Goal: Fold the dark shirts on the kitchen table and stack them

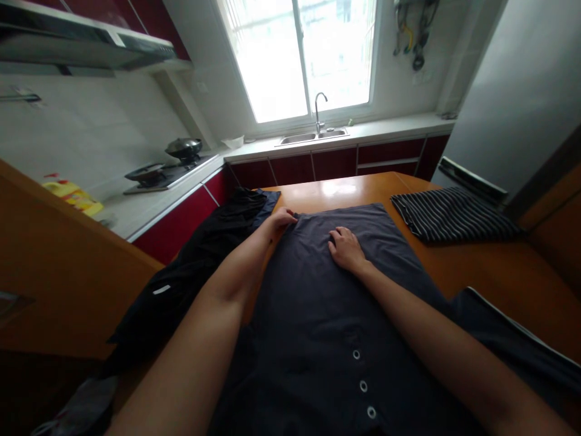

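A dark grey-blue buttoned shirt (313, 290) lies spread on the wooden table, its hem toward the window and its ring-like buttons near me. A sleeve with a pale edge (503, 333) reaches out to the right. At the far left corner of the hem, my left hand (284, 217) pinches the cloth between thumb and fingers. My right hand (347, 248) rests on the upper middle of the shirt, palm down, fingers apart and slightly bent. The collar end is not clearly visible.
Dark clothes (200, 260) are heaped along the table's left side. A folded striped cloth (454, 213) lies at the right on the wooden table (327, 189). Beyond are a sink (313, 137), a stove (172, 175) with pans, and a grey fridge (512, 103).
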A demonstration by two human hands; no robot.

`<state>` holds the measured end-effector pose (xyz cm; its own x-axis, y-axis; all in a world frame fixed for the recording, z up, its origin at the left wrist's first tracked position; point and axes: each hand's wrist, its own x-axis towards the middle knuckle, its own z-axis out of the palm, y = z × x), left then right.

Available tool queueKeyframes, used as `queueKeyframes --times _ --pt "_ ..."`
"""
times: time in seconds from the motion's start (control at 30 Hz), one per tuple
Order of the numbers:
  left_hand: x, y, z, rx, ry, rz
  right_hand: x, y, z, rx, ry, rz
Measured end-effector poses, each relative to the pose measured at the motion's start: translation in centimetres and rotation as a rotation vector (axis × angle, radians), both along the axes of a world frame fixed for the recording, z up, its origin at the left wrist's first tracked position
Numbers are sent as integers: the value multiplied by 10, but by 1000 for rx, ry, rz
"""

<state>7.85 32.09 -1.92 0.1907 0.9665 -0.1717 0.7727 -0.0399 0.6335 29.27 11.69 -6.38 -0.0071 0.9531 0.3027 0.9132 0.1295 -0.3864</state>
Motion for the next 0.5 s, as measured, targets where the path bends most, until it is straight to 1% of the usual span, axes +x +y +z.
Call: queueKeyframes --times 0.13,0.27,0.3,0.37,0.43,0.5 --pt "6 3 10 -72 -60 -96 0 -1 0 0 4 -3" --pt "3 6 22 -116 -151 -173 -1 -2 3 -10 15 -6" --pt "1 6 25 -159 -192 -196 -1 -2 4 -14 18 -6" --pt "-5 8 30 -302 -271 -246 -2 -3 5 -14 20 -3" --pt "-10 8 35 -437 -298 -280 -2 -3 5 -12 21 -3" --pt "-12 7 39 -466 -258 -287 -2 -3 5 -14 23 -6"
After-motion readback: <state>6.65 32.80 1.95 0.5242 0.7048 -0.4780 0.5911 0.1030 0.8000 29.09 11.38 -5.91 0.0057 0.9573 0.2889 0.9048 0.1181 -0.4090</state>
